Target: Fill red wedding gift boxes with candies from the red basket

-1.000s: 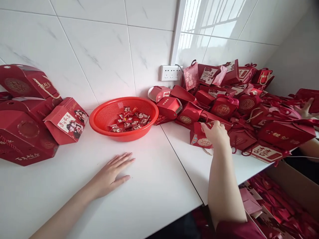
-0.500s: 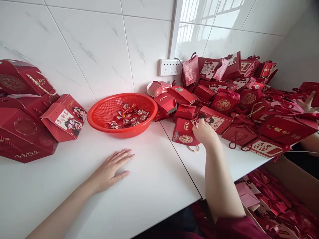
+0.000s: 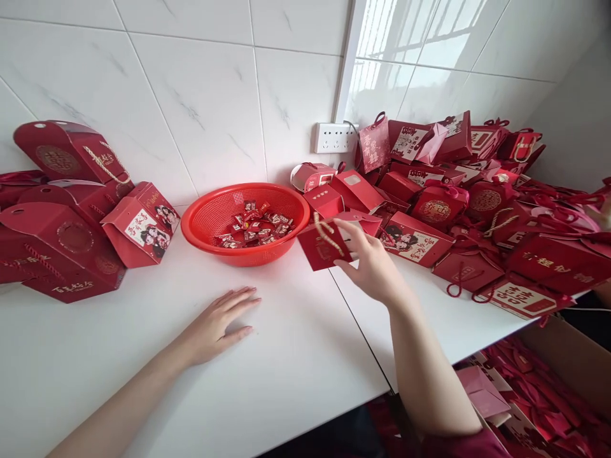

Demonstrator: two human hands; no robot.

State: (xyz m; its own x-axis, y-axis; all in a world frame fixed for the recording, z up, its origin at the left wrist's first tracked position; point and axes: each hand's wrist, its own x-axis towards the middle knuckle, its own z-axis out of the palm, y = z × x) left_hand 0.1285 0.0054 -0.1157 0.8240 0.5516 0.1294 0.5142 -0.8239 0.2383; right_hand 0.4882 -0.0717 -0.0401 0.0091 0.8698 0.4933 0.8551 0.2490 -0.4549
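A red gift box (image 3: 321,250) with a cream rope handle is gripped in my right hand (image 3: 375,264), off to the right of the basket. The box is tilted, and part of it is hidden behind my fingers. My left hand (image 3: 222,326) lies flat on the white table (image 3: 281,356) with its fingers spread, holding nothing. Just beyond it stands a red plastic basket (image 3: 210,219) with small red wrapped sweets (image 3: 258,226) in it.
Red gift boxes (image 3: 71,242) stand at the left. A large heap of similar boxes (image 3: 439,203) fills the right side. Below the table edge, a carton (image 3: 548,350) holds more red packaging. A power strip (image 3: 335,138) is on the wall. Another person's hand (image 3: 606,207) shows at the far right.
My right hand has lifted the red gift box from the front of the heap and moved it left towards the basket. My left hand stays flat. The view has shifted slightly.
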